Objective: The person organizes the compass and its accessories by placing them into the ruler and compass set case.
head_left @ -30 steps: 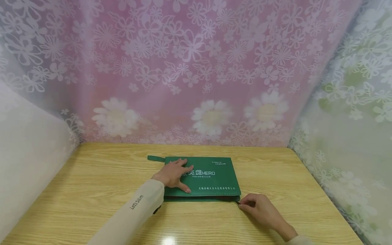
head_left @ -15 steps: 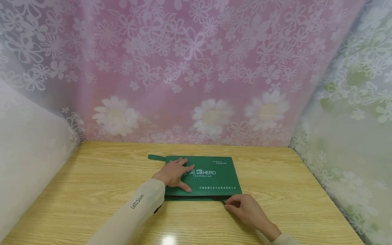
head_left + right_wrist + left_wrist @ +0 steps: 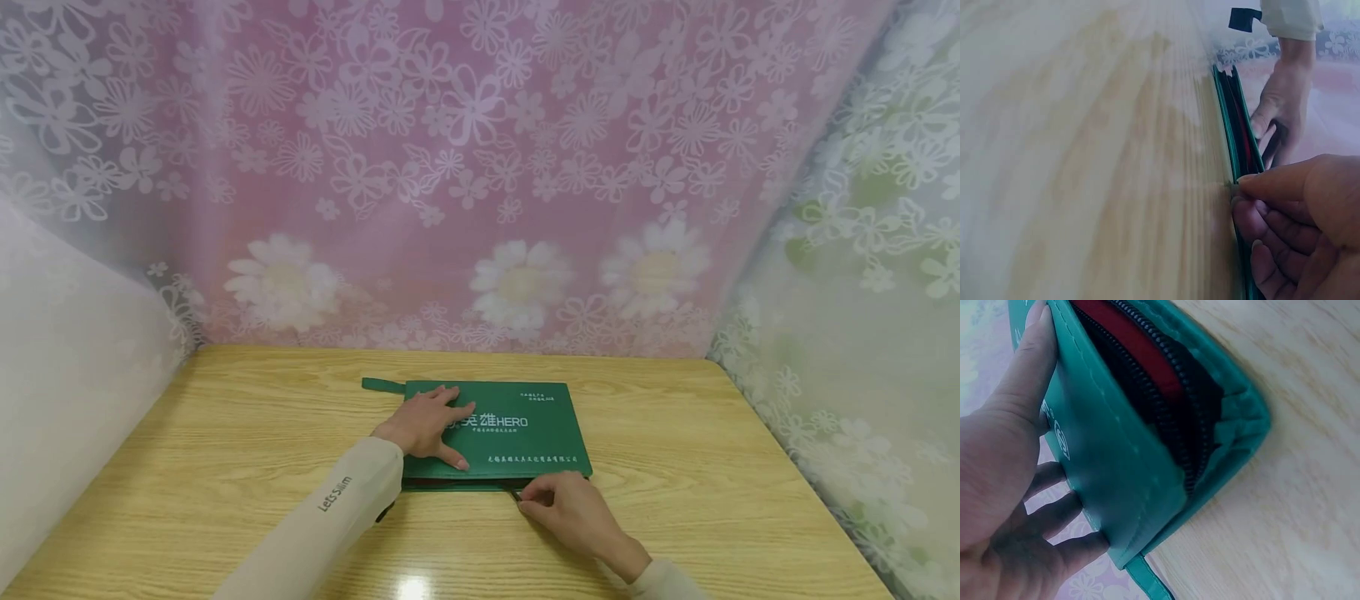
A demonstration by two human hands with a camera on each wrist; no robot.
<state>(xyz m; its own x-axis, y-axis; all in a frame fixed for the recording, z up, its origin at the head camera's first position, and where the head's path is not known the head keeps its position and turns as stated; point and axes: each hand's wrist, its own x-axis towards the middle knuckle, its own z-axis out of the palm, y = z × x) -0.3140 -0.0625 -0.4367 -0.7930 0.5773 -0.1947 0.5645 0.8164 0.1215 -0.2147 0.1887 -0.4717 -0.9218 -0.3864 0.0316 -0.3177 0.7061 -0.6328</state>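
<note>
A green zippered pouch [image 3: 525, 433] with white lettering, "HERO" among it, lies flat on the table. My left hand [image 3: 426, 425] rests on its left part with fingers spread. In the left wrist view the zipper [image 3: 1147, 381] gapes, showing a dark inside and a red strip [image 3: 1141, 344]. At the pouch's near edge my right hand [image 3: 573, 512] pinches the zipper pull [image 3: 514, 495] between thumb and forefinger. The right wrist view has the right hand [image 3: 1297, 219] at the zipper, with the left hand [image 3: 1285, 103] beyond on the cover.
A green wrist strap [image 3: 382, 385] sticks out from the pouch's far left corner. The wood-grain table [image 3: 712, 467] stretches around it. A pink flowered curtain [image 3: 420, 167] hangs at the back, with pale flowered sheets [image 3: 885, 275] at both sides.
My right hand has moved left along the pouch's near edge with the zipper pull, from the right corner toward the middle. The left hand has stayed in place on the cover.
</note>
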